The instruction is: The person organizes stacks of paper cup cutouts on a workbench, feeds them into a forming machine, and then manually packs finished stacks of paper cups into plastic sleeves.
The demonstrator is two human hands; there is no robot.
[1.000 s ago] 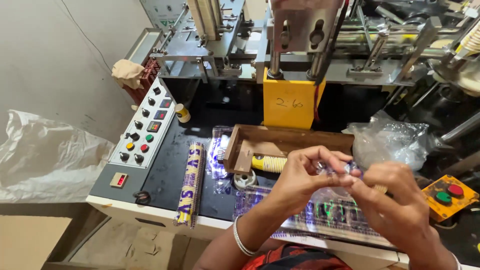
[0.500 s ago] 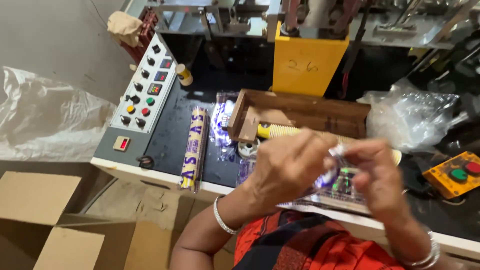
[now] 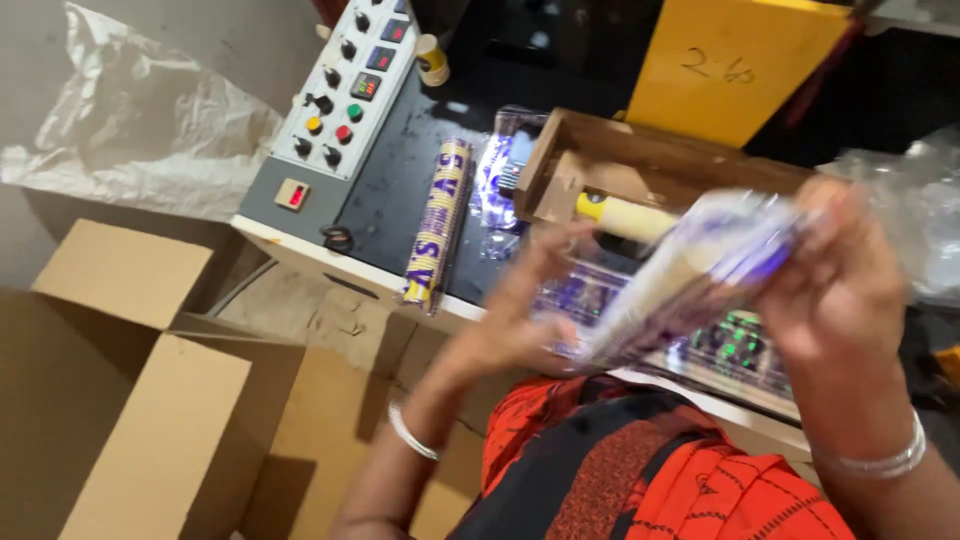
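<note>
Over black bench (image 3: 400, 190), blurred clear purple-printed sleeve (image 3: 690, 275).

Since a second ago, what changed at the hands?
Both hands rose from the bench: the right hand and left hand now hold a long printed plastic-wrapped pack up between them, tilted, instead of pinching something small low down. The view swung left, bringing the open cardboard box into sight. The printed roll, wooden tray and control panel stayed put.
</note>
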